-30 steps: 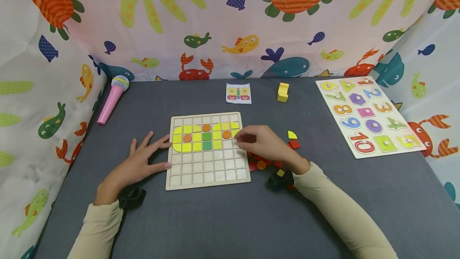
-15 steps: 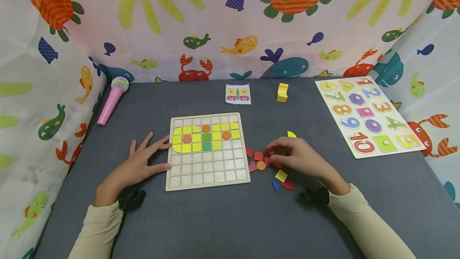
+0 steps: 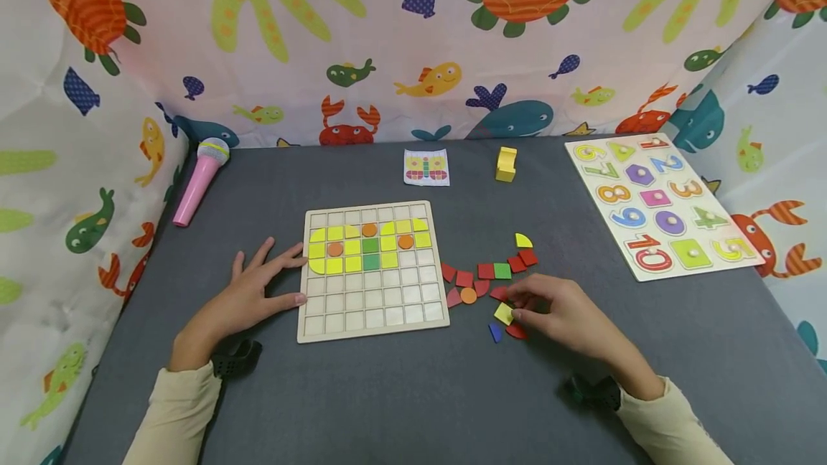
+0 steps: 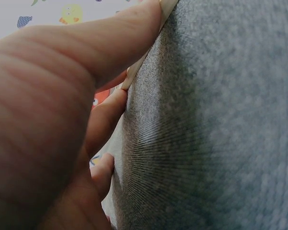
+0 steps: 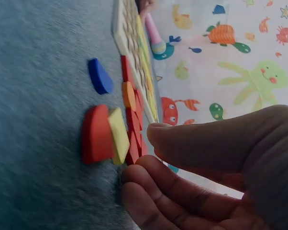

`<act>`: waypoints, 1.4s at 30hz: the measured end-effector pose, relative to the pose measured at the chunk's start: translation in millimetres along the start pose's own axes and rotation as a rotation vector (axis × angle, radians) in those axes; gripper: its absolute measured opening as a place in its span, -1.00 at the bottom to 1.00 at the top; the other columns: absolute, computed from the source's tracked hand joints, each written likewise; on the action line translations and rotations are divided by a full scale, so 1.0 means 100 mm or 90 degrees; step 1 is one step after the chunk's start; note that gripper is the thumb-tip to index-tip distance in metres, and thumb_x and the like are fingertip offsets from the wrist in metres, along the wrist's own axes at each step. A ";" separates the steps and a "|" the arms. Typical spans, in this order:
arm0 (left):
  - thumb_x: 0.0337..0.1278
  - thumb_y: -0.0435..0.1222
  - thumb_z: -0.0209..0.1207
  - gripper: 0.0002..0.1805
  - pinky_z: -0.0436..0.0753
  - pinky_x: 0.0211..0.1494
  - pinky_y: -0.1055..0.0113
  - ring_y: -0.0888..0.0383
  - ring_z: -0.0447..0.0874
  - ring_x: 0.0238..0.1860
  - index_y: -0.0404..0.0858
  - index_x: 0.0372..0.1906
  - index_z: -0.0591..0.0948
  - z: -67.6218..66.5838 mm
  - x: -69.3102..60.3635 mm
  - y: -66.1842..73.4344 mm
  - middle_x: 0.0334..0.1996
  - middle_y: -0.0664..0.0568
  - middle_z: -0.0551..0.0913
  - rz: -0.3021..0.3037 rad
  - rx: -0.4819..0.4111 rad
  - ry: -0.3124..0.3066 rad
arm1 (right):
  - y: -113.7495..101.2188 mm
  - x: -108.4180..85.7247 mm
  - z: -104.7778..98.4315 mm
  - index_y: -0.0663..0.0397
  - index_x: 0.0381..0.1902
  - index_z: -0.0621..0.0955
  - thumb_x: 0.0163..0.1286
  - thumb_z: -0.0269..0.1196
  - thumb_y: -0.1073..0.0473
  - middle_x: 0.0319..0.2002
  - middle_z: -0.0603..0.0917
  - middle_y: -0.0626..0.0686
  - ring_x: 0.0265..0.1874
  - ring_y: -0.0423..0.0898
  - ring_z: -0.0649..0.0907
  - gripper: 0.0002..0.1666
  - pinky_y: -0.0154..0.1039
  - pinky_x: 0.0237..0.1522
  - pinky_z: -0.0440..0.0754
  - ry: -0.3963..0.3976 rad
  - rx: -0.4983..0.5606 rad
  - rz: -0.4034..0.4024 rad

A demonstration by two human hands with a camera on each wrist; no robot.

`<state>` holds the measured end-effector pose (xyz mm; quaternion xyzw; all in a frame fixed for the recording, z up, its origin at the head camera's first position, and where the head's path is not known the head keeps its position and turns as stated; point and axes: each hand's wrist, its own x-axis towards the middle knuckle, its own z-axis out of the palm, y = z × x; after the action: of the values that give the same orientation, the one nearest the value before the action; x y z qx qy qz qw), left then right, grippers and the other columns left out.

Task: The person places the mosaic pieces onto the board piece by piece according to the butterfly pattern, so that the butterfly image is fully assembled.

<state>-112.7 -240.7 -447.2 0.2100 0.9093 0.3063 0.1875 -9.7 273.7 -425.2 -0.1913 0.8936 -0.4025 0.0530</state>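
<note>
The left hand (image 3: 242,303), fingers spread, rests beside the wooden grid board (image 3: 373,338), its fingertips and thumb touching the left edge; in the left wrist view they meet that edge (image 4: 132,75). Yellow, orange and green pieces fill part of the board's upper rows. Over the loose pieces, the right hand (image 3: 568,314) has bent fingers, the thumb apart from them. Its tips are close to a yellow square (image 3: 504,313) and a red piece (image 3: 500,293). In the right wrist view the yellow square (image 5: 118,136) leans against a red piece (image 5: 97,134), beyond the hand (image 5: 196,177).
A pattern card (image 3: 426,168) and a yellow block (image 3: 507,164) lie behind the board. A number puzzle (image 3: 665,207) is at the right, a pink microphone (image 3: 202,181) at the left. Green (image 3: 502,271), orange (image 3: 468,296) and blue (image 3: 494,332) pieces lie right of the board among several red ones.
The right hand has moved from the board's right edge to the loose pieces, then down and right to the yellow square. A yellow square now sits below the board's top-right yellow piece. The left hand stays put.
</note>
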 end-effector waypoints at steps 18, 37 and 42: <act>0.36 0.12 0.40 -0.12 -0.62 0.49 -0.41 -0.31 -0.43 0.71 -0.15 0.63 0.39 -0.04 0.01 0.01 0.72 -0.08 0.11 0.000 0.005 0.004 | -0.16 0.05 0.16 0.07 0.07 0.76 0.27 0.51 0.43 -0.22 0.65 -0.12 -0.26 -0.13 0.61 -0.58 -0.18 -0.22 0.65 0.009 -0.114 -0.002; 0.36 0.13 0.40 -0.09 -0.62 0.50 -0.40 -0.30 -0.43 0.71 -0.14 0.65 0.36 -0.01 -0.01 0.01 0.71 -0.06 0.13 -0.002 0.001 0.004 | -0.15 0.13 0.10 0.10 -0.11 0.78 0.33 0.47 0.46 -0.31 0.71 -0.18 -0.38 -0.24 0.60 -0.76 -0.26 -0.32 0.65 -0.008 -0.083 0.021; 0.37 0.12 0.39 -0.09 -0.61 0.50 -0.41 -0.31 -0.42 0.71 -0.14 0.67 0.34 0.00 0.00 0.01 0.71 -0.06 0.14 0.004 0.002 0.006 | -0.13 0.19 0.06 0.07 -0.12 0.80 0.39 0.45 0.40 -0.27 0.78 -0.16 -0.32 -0.23 0.71 -0.82 -0.26 -0.21 0.73 -0.005 0.000 0.044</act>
<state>-112.6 -240.4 -446.2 0.2121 0.9100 0.3063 0.1819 -21.9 253.9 -418.3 -0.1617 0.8996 -0.3995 0.0701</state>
